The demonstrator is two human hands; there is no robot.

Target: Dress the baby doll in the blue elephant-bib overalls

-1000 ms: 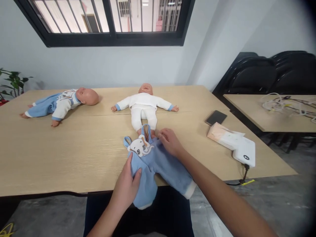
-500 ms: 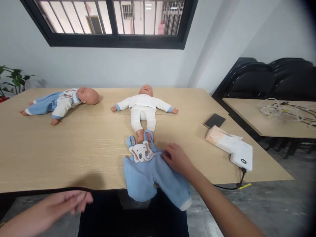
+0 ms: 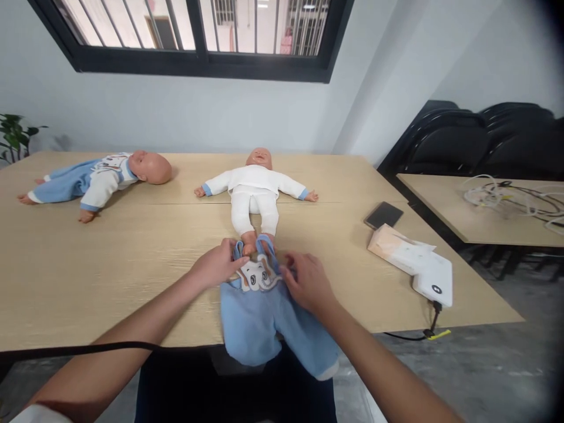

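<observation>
Overalls [image 3: 258, 320] bib pinched: left hand [image 3: 215, 268], right hand [image 3: 307, 283].

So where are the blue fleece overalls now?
The overalls lie mid-view at the wooden table's near edge, bib by the white-clad doll's feet, left hand and right hand on it.

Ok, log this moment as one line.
left hand: on blue overalls bib edge | right hand: on bib's other edge | white-clad doll: supine, feet at straps

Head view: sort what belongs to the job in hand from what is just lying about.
In hand: blue dungarees, gripped at the bib by the left hand and right hand; doll in white, feet at the straps.
Lying about: second doll, phone, paper packet, white box, cables.
</observation>
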